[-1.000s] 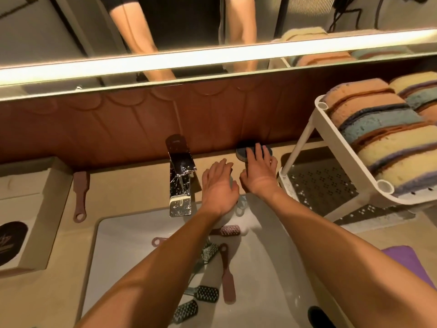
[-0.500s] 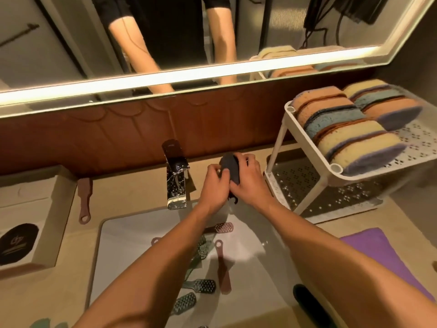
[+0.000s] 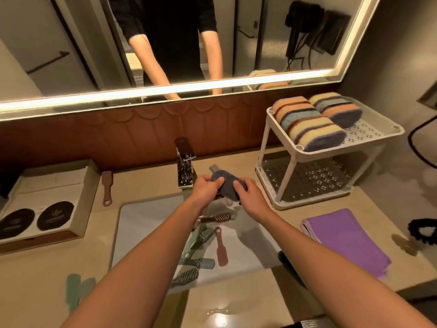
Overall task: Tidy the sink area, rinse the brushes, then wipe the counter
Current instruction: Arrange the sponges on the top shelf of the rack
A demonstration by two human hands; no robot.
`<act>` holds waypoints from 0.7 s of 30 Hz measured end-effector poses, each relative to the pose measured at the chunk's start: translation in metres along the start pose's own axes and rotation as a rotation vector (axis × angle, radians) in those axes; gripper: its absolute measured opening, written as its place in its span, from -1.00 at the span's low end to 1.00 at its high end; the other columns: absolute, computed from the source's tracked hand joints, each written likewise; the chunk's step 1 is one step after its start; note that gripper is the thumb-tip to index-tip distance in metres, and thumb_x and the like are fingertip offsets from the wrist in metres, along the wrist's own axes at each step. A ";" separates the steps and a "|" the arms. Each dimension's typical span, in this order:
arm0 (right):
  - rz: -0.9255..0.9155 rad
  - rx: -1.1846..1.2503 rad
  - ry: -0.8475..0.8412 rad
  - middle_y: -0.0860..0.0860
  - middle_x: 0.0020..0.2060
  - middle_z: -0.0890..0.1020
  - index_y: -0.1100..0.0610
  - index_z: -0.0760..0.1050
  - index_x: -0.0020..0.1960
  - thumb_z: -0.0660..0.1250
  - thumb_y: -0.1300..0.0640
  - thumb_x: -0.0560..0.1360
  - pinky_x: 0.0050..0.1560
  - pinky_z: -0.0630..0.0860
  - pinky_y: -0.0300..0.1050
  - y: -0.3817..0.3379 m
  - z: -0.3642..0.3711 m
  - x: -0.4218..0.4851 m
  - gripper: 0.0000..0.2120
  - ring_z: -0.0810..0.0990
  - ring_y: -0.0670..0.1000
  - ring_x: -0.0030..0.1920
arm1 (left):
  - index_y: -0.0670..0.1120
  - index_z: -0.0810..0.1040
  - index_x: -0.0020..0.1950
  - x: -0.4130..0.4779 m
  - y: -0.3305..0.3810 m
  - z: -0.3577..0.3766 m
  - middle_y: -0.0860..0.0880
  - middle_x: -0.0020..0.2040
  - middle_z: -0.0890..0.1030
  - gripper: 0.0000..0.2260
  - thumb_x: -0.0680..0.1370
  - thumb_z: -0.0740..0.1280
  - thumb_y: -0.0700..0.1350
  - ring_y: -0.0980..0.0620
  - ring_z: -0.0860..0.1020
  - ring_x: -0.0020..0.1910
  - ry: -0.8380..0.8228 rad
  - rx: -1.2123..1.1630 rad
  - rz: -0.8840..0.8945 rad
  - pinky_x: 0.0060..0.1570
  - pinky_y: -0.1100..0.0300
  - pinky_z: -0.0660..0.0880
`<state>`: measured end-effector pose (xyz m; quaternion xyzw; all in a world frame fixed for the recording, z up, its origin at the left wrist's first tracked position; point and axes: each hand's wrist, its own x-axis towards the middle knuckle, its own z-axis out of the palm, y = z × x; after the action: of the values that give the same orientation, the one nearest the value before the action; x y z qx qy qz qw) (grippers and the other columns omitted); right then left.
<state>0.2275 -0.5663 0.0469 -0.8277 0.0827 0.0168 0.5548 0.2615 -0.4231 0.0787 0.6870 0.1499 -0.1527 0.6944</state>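
Note:
Both hands hold a dark grey sponge (image 3: 225, 183) over the back edge of the white sink (image 3: 146, 214), just right of the chrome faucet (image 3: 185, 169). My left hand (image 3: 205, 188) grips its left side and my right hand (image 3: 248, 194) grips its right side. Several brushes lie in the basin: a brown one (image 3: 221, 247), green ones (image 3: 199, 234) and grey-bristled ones (image 3: 186, 275). Another brown brush (image 3: 107, 187) lies on the counter left of the faucet. A folded purple cloth (image 3: 345, 240) rests on the counter at right.
A white two-tier rack (image 3: 331, 147) with several stacked sponges stands at the back right. A tray (image 3: 47, 204) with two dark round pads sits at left. A black scrunchie (image 3: 423, 230) lies at the far right. A lit mirror hangs above the brown backsplash.
My hands lifted the dark sponge from the counter behind the sink and now hold it together above the basin edge. The view tilted up and shifted right.

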 end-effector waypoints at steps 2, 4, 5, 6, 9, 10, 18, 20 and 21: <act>0.020 0.005 0.018 0.03 0.10 0.59 0.14 0.48 0.33 0.19 -0.07 0.68 -0.21 0.41 -0.28 0.003 0.000 -0.003 -0.64 0.57 -0.08 -0.07 | -0.18 0.53 0.06 -0.014 -0.003 -0.005 -0.18 0.00 0.62 -0.96 0.62 0.35 -0.26 -0.17 0.64 0.05 -0.047 0.006 -0.021 0.13 -0.11 0.61; 0.022 0.009 -0.005 0.02 0.03 0.62 0.14 0.53 0.28 0.20 -0.08 0.67 -0.22 0.41 -0.27 0.006 0.001 -0.006 -0.65 0.59 -0.04 -0.08 | -0.16 0.55 0.06 -0.023 -0.007 -0.011 -0.16 0.00 0.63 -0.95 0.62 0.34 -0.27 -0.14 0.63 0.04 -0.054 0.045 -0.003 0.13 -0.07 0.61; 0.032 0.019 -0.022 0.03 0.00 0.63 0.15 0.56 0.25 0.21 -0.07 0.67 -0.23 0.41 -0.26 0.006 0.003 -0.007 -0.66 0.59 -0.04 -0.11 | -0.14 0.56 0.04 -0.027 -0.010 -0.014 -0.15 0.01 0.63 -0.94 0.62 0.34 -0.27 -0.12 0.62 0.03 -0.035 0.086 0.039 0.12 -0.03 0.61; 0.050 0.038 -0.035 0.04 -0.06 0.63 0.16 0.58 0.20 0.21 -0.06 0.68 -0.26 0.41 -0.26 0.004 0.005 -0.009 -0.67 0.57 -0.06 -0.16 | -0.14 0.58 0.05 -0.031 -0.012 -0.016 -0.14 0.02 0.64 -0.94 0.62 0.34 -0.27 -0.08 0.61 0.01 -0.004 0.151 0.106 0.08 0.06 0.61; 0.157 0.135 -0.048 0.08 -0.21 0.62 0.19 0.62 0.05 0.22 0.01 0.68 -0.34 0.38 -0.17 -0.003 0.016 -0.012 -0.70 0.51 0.01 -0.29 | -0.14 0.62 0.07 -0.043 -0.019 -0.018 -0.06 -0.04 0.64 -0.88 0.59 0.36 -0.31 0.03 0.57 -0.07 0.071 0.297 0.303 -0.19 0.43 0.49; 0.225 0.184 -0.051 0.11 -0.22 0.61 0.20 0.62 0.06 0.23 0.02 0.68 -0.37 0.36 -0.17 -0.005 0.018 -0.012 -0.71 0.50 0.04 -0.31 | -0.10 0.63 0.04 -0.047 -0.021 -0.019 -0.03 -0.06 0.64 -0.84 0.57 0.36 -0.33 0.04 0.57 -0.06 0.068 0.333 0.348 -0.21 0.45 0.46; 0.585 0.175 -0.121 0.05 -0.45 0.59 0.16 0.48 -0.04 0.20 0.11 0.68 -0.66 0.25 -0.38 -0.031 0.009 -0.019 -0.82 0.52 -0.10 -0.57 | 0.10 0.66 0.03 -0.072 -0.026 -0.031 0.21 -0.08 0.58 -0.67 0.48 0.33 -0.32 0.12 0.35 -0.02 0.210 1.002 0.877 0.06 0.03 0.23; 0.620 0.167 -0.137 0.02 -0.57 0.57 0.16 0.50 0.01 0.19 0.09 0.69 -0.68 0.25 -0.38 -0.036 0.007 -0.023 -0.81 0.51 -0.14 -0.65 | 0.09 0.66 0.07 -0.072 -0.027 -0.035 0.18 -0.03 0.64 -0.64 0.42 0.38 -0.32 0.08 0.38 0.00 0.222 1.096 0.959 0.08 0.02 0.24; 0.629 0.174 -0.142 0.03 -0.58 0.57 0.17 0.50 0.01 0.18 0.09 0.70 -0.68 0.25 -0.39 -0.038 0.006 -0.025 -0.80 0.52 -0.13 -0.65 | 0.09 0.66 0.10 -0.072 -0.028 -0.036 0.18 0.00 0.66 -0.62 0.40 0.41 -0.30 0.06 0.40 0.02 0.225 1.161 0.999 0.10 0.02 0.24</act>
<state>0.2094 -0.5435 0.0819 -0.7077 0.2964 0.2379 0.5956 0.1848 -0.3869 0.0825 0.9384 -0.2121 0.1955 0.1900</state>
